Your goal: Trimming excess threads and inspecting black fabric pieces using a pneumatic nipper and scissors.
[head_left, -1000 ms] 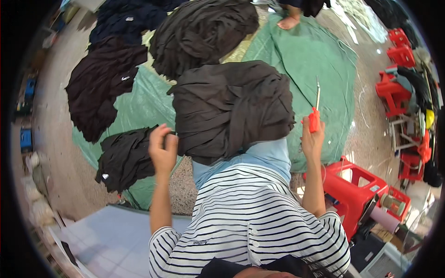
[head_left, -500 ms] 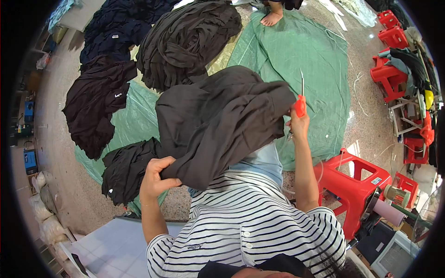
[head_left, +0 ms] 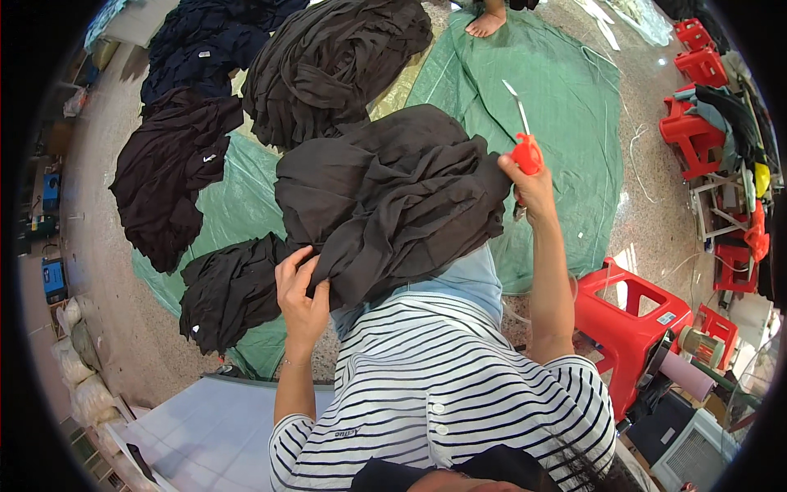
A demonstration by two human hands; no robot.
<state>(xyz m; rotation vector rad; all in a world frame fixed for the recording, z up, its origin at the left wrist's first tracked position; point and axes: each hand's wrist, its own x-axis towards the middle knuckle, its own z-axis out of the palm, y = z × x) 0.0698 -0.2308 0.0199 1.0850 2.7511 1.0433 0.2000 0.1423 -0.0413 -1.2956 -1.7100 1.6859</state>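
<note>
Left hand: my left hand (head_left: 302, 297) is closed on the lower left edge of the dark garment (head_left: 393, 201), fingers curled into the cloth and thumb on top.
Right hand: my right hand (head_left: 529, 182) is shut round the red handle of the thread snips (head_left: 522, 135), whose thin blade points up and away from me; the hand sits at the right edge of the same garment.
Garment in hand: I hold it bunched over my lap, above the light blue trousers (head_left: 459, 283), between the two hands and touching both.
Done, as I judge it: four dark heaps lie sorted on the green tarp (head_left: 574, 123): a navy pile (head_left: 209, 41) far left, a large charcoal pile (head_left: 332, 57) beside it, a black pile (head_left: 168, 184) to the left and a small black pile (head_left: 229, 291) just beside my left hand. I cannot tell which heaps are finished and which are waiting.
Left, as I judge it: this piece is still being gone over; the blade is clear of the cloth, not cutting.
Progress: I read it as mid-batch, with one garment in hand and many on the floor.
Surroundings: a red plastic stool (head_left: 627, 316) stands near my right elbow, more red stools (head_left: 697, 135) stand well apart at the right, and another person's bare foot (head_left: 485, 20) rests on the far edge of the tarp.
</note>
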